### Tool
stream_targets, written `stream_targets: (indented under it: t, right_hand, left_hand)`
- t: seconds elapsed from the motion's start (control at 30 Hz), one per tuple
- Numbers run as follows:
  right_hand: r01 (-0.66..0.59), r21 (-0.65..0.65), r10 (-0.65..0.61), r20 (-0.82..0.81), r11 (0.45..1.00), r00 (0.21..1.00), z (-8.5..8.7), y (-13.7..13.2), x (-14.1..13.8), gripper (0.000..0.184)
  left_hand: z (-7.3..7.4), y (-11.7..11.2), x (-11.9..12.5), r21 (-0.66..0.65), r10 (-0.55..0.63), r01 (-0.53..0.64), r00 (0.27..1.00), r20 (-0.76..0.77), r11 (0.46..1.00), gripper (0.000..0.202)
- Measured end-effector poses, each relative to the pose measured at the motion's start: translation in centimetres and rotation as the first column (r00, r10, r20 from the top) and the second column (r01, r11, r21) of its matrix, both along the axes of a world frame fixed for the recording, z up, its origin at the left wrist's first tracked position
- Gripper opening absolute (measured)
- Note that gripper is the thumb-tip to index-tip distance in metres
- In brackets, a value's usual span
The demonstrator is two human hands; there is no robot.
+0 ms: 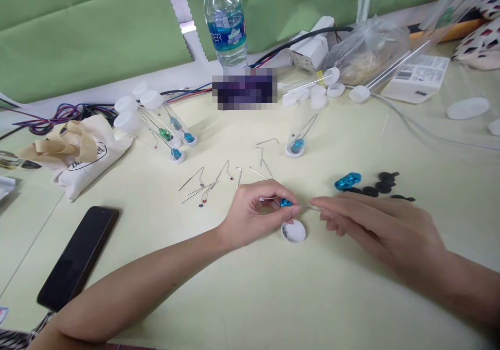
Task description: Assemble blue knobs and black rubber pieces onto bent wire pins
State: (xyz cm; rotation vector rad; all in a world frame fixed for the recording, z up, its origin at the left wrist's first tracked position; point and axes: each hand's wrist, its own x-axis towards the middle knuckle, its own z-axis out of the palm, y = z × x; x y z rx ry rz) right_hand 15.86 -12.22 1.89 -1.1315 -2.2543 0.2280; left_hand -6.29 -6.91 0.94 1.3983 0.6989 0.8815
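Note:
My left hand (248,209) pinches a small blue metal fitting (286,202) between thumb and fingertips. A thin wire with a pale bead at its end sticks out of the fitting toward my palm. From the right, my right hand (385,227) grips a thin metal rod (309,207) whose tip reaches the left fingertips; its exact contact is hidden. Just below sits a white round cap (294,232) with tiny dark pieces inside. Bent wires with coloured beads (207,187) and L-shaped metal rods (261,154) lie beyond my left hand.
Blue fittings (347,181) and black knob-like parts (385,183) lie beyond my right hand. Clear capped tubes stand at left (156,126) and centre (296,141). A phone (78,259), cloth pouch (91,154), water bottle (226,27) and plastic bag (367,48) surround the workspace.

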Motion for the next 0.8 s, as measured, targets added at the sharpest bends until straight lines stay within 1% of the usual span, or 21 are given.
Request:
stream_targets:
  t: [0.03,0.07,0.13,0.2,0.27,0.37,0.53,0.6,0.7,0.77,0.8]
  right_hand:
    - [0.003,-0.011,-0.003,-0.007,1.0,1.0,0.0,0.1,-0.1,0.036]
    - [0.013,0.007,-0.013,0.001,1.0,1.0,0.0,0.1,-0.1,0.034]
    - [0.037,0.121,-0.045,0.058,0.992,0.997,-0.1,0.2,-0.1,0.028]
    - [0.037,0.263,-0.079,0.152,0.964,0.985,-0.2,0.3,0.0,0.024]
    - [0.027,0.329,-0.109,0.233,0.944,0.966,-0.1,0.3,0.1,0.022]
    - [0.023,0.348,-0.117,0.251,0.937,0.961,0.5,0.4,0.0,0.022]
    - [-0.066,0.405,-0.035,0.238,0.912,0.971,1.6,0.7,-0.4,0.023]
    - [-0.075,0.402,-0.027,0.242,0.913,0.97,1.5,0.6,-0.3,0.024]
    - [-0.084,0.376,-0.013,0.248,0.923,0.969,0.9,0.3,0.1,0.025]
    - [-0.066,0.352,-0.012,0.214,0.934,0.977,0.4,0.1,0.2,0.023]
    - [-0.038,0.314,-0.019,0.175,0.949,0.984,0.2,0.0,0.1,0.022]
  left_hand:
    - [0.0,0.0,0.0,-0.005,-0.003,0.003,1.0,-0.005,1.0,0.009]
    - [-0.1,0.0,0.0,-0.017,-0.005,0.005,1.0,-0.002,1.0,0.009]
    - [-0.1,0.1,0.0,-0.063,-0.004,0.006,1.0,0.02,0.998,0.009]
    - [-0.2,0.2,0.1,-0.128,0.004,0.001,0.999,0.042,0.992,0.01]
    - [-0.1,0.2,0.2,-0.177,0.011,-0.002,0.999,0.047,0.984,0.012]
    - [0.1,0.3,0.2,-0.196,-0.003,0.011,0.999,0.037,0.98,0.014]
    - [-0.1,0.1,0.1,-0.192,-0.011,0.018,0.999,0.033,0.981,0.013]
    - [-0.1,0.0,0.1,-0.176,-0.014,0.019,0.999,0.029,0.984,0.014]
    - [-0.2,-0.1,0.1,-0.139,-0.021,0.025,0.999,0.03,0.99,0.014]
    - [-0.2,-0.1,0.2,-0.103,-0.016,0.019,0.999,0.035,0.995,0.013]
    - [-0.1,-0.1,0.2,-0.083,-0.012,0.015,0.999,0.033,0.996,0.013]
